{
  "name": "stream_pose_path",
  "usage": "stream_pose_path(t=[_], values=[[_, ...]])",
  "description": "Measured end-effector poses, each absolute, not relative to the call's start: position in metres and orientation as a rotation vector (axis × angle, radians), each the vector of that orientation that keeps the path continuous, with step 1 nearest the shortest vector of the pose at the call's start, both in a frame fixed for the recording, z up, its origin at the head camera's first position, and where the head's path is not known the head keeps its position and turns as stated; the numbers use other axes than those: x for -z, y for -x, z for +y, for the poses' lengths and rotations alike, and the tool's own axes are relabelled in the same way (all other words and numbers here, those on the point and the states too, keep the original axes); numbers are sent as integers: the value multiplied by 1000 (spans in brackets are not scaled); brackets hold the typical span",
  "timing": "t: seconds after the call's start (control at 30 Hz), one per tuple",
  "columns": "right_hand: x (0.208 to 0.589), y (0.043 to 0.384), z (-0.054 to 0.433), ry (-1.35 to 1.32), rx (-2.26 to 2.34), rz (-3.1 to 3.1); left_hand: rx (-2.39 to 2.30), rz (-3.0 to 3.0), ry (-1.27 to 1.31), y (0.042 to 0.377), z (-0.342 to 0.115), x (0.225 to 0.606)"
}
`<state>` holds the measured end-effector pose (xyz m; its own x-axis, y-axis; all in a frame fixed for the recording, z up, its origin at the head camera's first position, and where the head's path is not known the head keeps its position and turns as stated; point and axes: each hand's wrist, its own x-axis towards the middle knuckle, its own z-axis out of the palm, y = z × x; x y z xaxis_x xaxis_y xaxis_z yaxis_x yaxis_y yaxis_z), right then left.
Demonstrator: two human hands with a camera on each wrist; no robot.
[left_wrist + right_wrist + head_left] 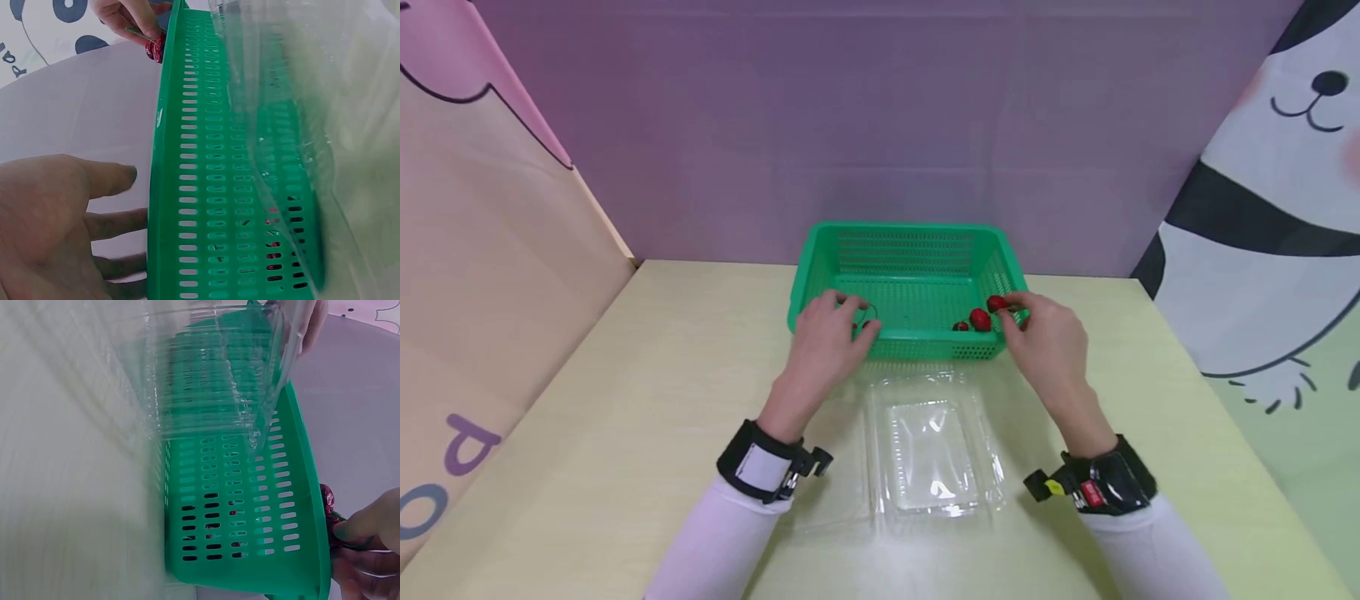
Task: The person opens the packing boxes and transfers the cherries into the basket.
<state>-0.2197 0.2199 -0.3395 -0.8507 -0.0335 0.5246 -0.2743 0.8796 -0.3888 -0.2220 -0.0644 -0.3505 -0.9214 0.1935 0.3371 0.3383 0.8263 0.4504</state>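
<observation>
A green plastic basket [917, 346] holds several red cherries [980, 319] near its front right corner, with dark fruit and a thin curved stem showing at the front left. My left hand [826, 337] reaches over the front left rim, fingers spread and empty beside that stem; its fingers [115, 223] show at the rim in the left wrist view. At the right end of the basket, my right hand [1051, 342] pinches a red cherry [996, 303] by its stem between thumb and fingers, at rim height. Part of that cherry is hidden behind the rim in the right wrist view.
An open clear plastic clamshell box [932, 454] lies on the pale table [625, 433] in front of the basket, between my forearms. Behind the basket rises a purple backdrop [910, 117]. A printed panel [1262, 250] stands at the right.
</observation>
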Motion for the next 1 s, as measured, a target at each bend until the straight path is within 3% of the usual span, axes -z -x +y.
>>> stream_pose_path(t=[1.0], values=[[345, 217, 233, -275, -542, -2560, 809, -2556, 588, 226, -112, 374]])
